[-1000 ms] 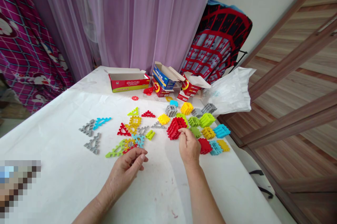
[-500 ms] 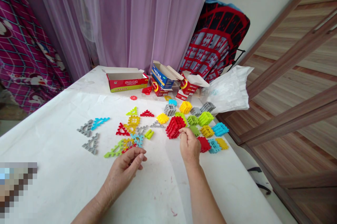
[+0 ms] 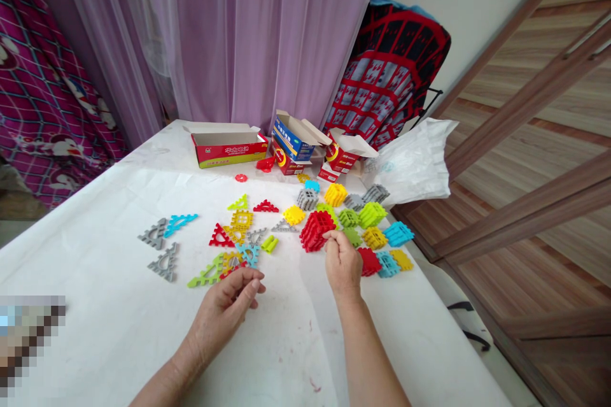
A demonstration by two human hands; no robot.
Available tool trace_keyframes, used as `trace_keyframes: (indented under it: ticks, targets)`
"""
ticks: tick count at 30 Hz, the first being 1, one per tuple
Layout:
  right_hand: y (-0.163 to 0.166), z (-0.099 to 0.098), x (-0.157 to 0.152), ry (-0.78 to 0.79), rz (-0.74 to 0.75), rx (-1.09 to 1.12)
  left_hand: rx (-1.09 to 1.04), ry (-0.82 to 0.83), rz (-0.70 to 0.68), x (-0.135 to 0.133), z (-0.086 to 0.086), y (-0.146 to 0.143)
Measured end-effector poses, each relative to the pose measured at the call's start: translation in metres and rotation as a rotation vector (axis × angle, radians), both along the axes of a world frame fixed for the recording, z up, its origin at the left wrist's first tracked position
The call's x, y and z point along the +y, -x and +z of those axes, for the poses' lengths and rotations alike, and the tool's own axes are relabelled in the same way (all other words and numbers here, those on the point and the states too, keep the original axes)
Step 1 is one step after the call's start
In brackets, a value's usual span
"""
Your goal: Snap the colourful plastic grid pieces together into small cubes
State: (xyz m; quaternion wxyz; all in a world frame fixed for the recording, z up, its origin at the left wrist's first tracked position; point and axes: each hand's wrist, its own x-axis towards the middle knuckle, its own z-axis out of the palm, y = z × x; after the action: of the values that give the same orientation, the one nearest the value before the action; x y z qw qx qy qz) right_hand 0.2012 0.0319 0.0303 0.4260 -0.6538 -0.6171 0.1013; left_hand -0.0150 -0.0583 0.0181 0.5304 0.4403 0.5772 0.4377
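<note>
My right hand (image 3: 344,260) is closed, its fingertips against the near right side of a stack of red notched plastic building pieces (image 3: 317,230). What the thumb does is partly hidden behind the fingers. On the near side of a loose group of pieces rests my left hand (image 3: 233,302), fingers loosely bent and thumb apart, with nothing in it. Just beyond it lie a light green triangle (image 3: 206,274), a light blue piece (image 3: 249,254) and a red triangle (image 3: 220,235). A yellow square (image 3: 242,219) and small light green tubes (image 3: 270,244) sit farther back.
Several stacks of pieces, such as a blue one (image 3: 399,234) and a green one (image 3: 373,214), stand at the right. Grey triangles (image 3: 163,262) lie left. Behind are a long red box (image 3: 230,150), a blue box (image 3: 293,137) and a white plastic bag (image 3: 410,162).
Both hands and the pieces keep the same places on the table. Only the camera view has shifted very slightly.
</note>
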Motion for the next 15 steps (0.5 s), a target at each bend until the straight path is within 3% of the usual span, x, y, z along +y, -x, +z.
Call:
trace_keyframes:
  ticks: [10,15]
  targets:
    - [0.0022,-0.0023,-0.0026,-0.021,0.039,-0.016,-0.008,-0.005,0.004,-0.0002,-0.0028,-0.0006]
    - [0.0036,-0.0037,-0.0088,0.042,0.075,-0.057,-0.006,-0.027,-0.001,-0.0002,-0.0039,0.0003]
